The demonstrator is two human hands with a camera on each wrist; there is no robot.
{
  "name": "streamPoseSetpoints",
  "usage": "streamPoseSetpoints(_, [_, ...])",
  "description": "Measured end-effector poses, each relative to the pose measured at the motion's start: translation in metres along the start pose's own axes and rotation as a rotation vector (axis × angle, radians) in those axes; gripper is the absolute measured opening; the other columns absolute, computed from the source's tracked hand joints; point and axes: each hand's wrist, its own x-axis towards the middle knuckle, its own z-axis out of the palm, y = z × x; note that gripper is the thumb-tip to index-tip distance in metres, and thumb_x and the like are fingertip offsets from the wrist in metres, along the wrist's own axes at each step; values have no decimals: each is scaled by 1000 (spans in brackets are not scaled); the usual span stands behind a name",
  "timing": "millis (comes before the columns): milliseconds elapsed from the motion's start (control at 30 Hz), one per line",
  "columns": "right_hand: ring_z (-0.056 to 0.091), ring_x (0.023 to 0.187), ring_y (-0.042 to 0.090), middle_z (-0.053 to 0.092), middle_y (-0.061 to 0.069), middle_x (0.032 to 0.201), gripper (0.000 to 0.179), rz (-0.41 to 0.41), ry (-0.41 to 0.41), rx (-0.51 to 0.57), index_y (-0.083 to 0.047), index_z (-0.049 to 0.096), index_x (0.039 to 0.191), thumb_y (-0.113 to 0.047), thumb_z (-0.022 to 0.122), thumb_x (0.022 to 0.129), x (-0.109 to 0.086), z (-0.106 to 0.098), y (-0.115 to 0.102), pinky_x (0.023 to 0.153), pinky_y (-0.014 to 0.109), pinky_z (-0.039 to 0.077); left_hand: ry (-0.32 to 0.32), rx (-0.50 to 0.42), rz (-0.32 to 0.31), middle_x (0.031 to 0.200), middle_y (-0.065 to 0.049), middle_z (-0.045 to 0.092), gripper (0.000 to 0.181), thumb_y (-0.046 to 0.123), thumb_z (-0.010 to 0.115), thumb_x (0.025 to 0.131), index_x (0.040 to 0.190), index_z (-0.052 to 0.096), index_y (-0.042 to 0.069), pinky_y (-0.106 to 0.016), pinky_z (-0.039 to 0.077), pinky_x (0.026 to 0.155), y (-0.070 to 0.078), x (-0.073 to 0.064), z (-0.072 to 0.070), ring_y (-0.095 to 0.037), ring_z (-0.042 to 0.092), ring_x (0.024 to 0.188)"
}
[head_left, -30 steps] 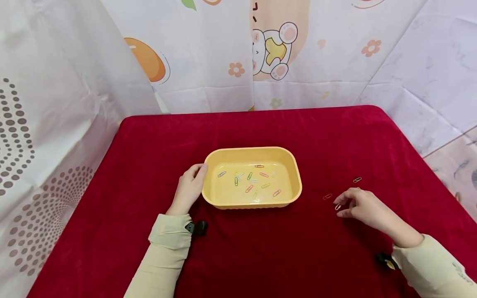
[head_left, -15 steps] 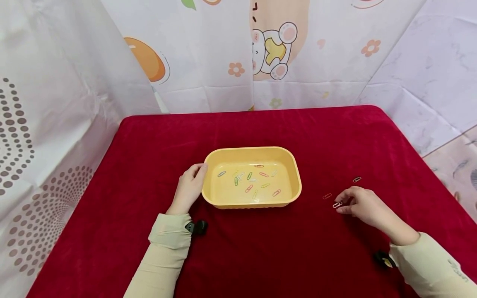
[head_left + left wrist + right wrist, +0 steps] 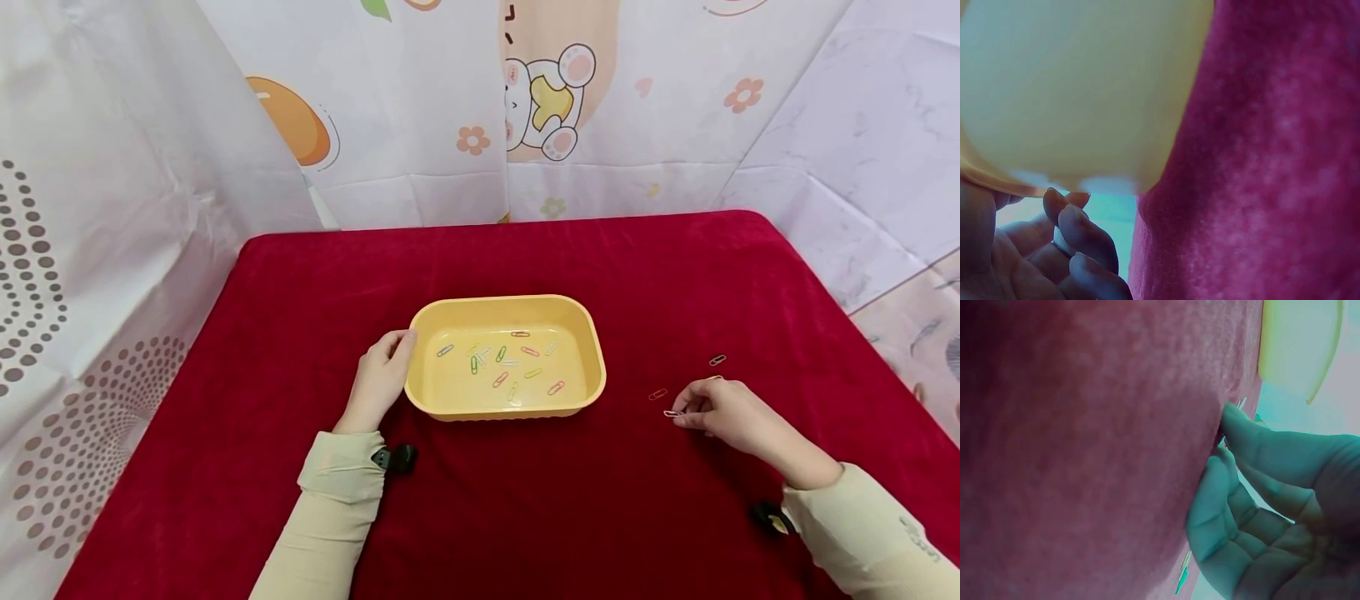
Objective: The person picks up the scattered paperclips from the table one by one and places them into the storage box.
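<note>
A shallow yellow plastic basin holds several coloured paper clips, among them a green clip and a pink clip. My left hand grips its left rim, thumb on top; the left wrist view shows curled fingers below the rim. To the right of the basin, my right hand pinches a pale paper clip between thumb and fingertips, low over the red cloth. Just left of these fingertips lies an orange-red clip; a dark green clip lies behind the hand.
Red velvety cloth covers the table. A yellowish clip peeks out behind the right hand. Printed curtains hang along the back and sides. Each wrist carries a small black camera.
The right hand has shifted slightly left, its fingertips closing in on the pale clip, which has turned to lie flatter. The left hand and the basin stay in place.
</note>
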Motion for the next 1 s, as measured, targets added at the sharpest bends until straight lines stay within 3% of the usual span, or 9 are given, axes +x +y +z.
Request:
streamPoseSetpoints(367, [48,56,3,61,-6,72,6,-32,31,-64,-9,69,85,-10,69,91,1,1,-4,55,23,42,-4,2,0,122,-12,67,56,55,39,103,137,58,14,-40,48,93,0,0,0,-26,63,104])
streamPoseSetpoints(600, [53,59,3,66,-4,76,4,-40,84,-18,-6,69,87,-5,68,92,2,-3,-11,56,22,45,-3,-2,-4,125,-12,66,57,56,39,103,136,58,14,-42,47,95,1,-1,0,-26,63,107])
streamPoseSetpoints(1000, [59,60,11,71,2,82,5,-86,131,102,-5,66,96,-10,64,96,8,-6,-34,55,24,48,2,-2,12,124,-12,67,58,57,39,102,136,59,14,-42,47,96,-1,0,0,-26,63,107])
